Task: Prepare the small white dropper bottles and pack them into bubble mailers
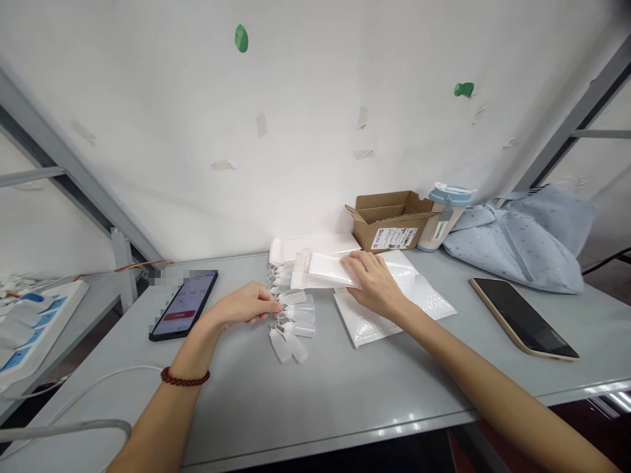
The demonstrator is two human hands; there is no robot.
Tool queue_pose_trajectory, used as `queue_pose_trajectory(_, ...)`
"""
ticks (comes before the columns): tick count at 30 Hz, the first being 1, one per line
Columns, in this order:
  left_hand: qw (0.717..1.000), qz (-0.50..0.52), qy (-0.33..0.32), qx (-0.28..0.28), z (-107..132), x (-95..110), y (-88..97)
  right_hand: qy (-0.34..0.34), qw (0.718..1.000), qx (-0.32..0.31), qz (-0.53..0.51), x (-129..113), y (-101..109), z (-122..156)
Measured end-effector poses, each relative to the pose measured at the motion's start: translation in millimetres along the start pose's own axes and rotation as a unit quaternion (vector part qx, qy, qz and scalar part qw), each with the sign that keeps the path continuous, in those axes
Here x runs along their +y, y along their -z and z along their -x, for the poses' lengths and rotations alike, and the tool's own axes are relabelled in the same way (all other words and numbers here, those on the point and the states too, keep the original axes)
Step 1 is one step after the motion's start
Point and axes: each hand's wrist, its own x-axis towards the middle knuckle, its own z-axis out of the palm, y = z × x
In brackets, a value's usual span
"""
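Observation:
My left hand (249, 305) pinches the cap end of one small white squeeze bottle (294, 297), at the edge of a cluster of several such bottles (292, 330) lying on the grey table (276, 401). My right hand (375, 282) grips a white padded mailer (323, 269) held just above the table, fingers curled over its right end. Beneath that hand lies a stack of more white bubble mailers (394, 309). A red bead bracelet sits on my left wrist.
A lit phone (185, 304) lies left of my left hand. A dark tablet (522, 316) rests at right. Behind stand an open cardboard box (389, 220), a lidded cup (446, 215) and a blue cloth bag (522, 240). A power strip (29, 325) and white cable are far left.

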Motion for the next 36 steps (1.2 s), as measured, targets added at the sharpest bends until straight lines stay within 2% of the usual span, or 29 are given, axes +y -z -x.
queue_pose_trajectory(6, 0.999, 0.030, -0.022, 0.003, 1.4, 0.1, 2.3, 0.000, 1.000, 0.002, -0.001, 0.8, -0.2, 0.0)
queue_pose_trajectory(17, 0.979, 0.149, -0.076, 0.112, 10.5, 1.1, 19.1, -0.006, 1.000, -0.004, -0.002, 0.4, 0.0, -0.4)
queue_pose_trajectory(21, 0.961, 0.192, -0.090, 0.178, 6.1, -1.4, 19.3, -0.003, 1.000, -0.005, -0.007, 0.5, -0.7, 0.0)
queue_pose_trajectory(25, 0.954, 0.199, -0.086, 0.208, 1.4, -1.3, 15.4, 0.004, 1.000, -0.003, -0.014, -1.4, 0.2, 0.2)
queue_pose_trajectory(30, 0.954, 0.186, -0.063, 0.226, -3.0, -3.0, 9.8, 0.015, 1.000, 0.009, -0.019, -5.4, 1.6, -0.4)
queue_pose_trajectory(36, 0.961, 0.179, -0.074, 0.200, -9.0, -0.1, -2.7, 0.042, 0.998, 0.036, -0.031, -8.8, 0.0, 0.1)
